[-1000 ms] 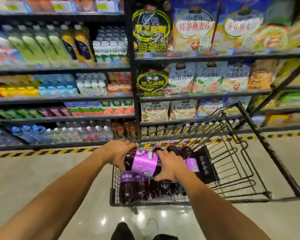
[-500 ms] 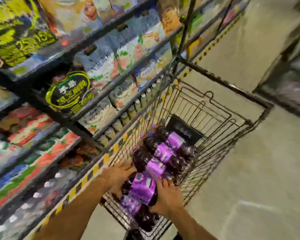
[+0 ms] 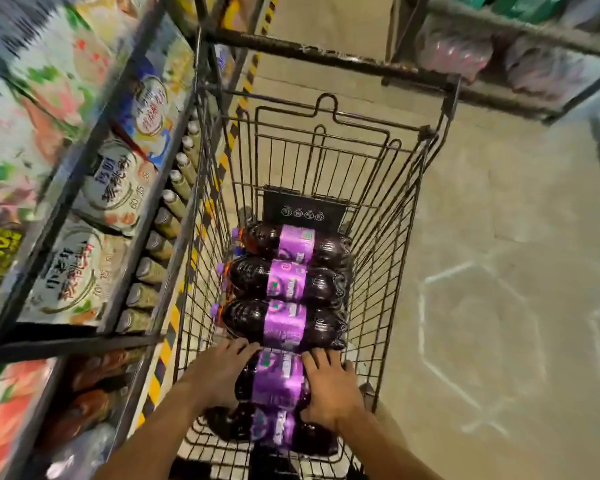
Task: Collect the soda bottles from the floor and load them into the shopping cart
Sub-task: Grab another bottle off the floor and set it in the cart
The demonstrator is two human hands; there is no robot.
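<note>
Noting the surface first: what do we record underfoot? (First inspector)

We record a pale beige floor point(image 3: 499, 220), smooth and faintly glossy, with thin whitish lines point(image 3: 447, 271) marked on it at the right. A yellow-and-black hazard strip point(image 3: 248, 81) runs along the foot of the left shelving point(image 3: 66, 216). (Second inspector)

And the room? (First inspector)

We find a shop aisle. The left shelving carries printed packets and, on a lower tier, a row of small capped bottles point(image 3: 174, 199); much of it is blurred. A second rack point(image 3: 520, 36) stands at the far right with pinkish bags on it. The shopping cart point(image 3: 381, 237) stands in the aisle just beside the left shelving. A dark bar point(image 3: 326, 60) crosses its far end, and a black placard point(image 3: 303, 211) sits against its far inner wall. (Second inspector)

Where do we place the soda bottles point(image 3: 284, 323)? (First inspector)

We count five, dark with purple labels, all inside the cart's basket. They lie on their sides across it, side by side from far to near; the caps we can see point left. (Second inspector)

And the hands? (First inspector)

Both grasp the fourth bottle point(image 3: 279, 379), counted from the far end. The left hand point(image 3: 222, 372) wraps its left end, fingers curled over the shoulder. The right hand point(image 3: 329, 393) clasps its right end, fingers spread over the top. We cannot tell whether that bottle's weight already rests on its neighbours. (Second inspector)
</note>
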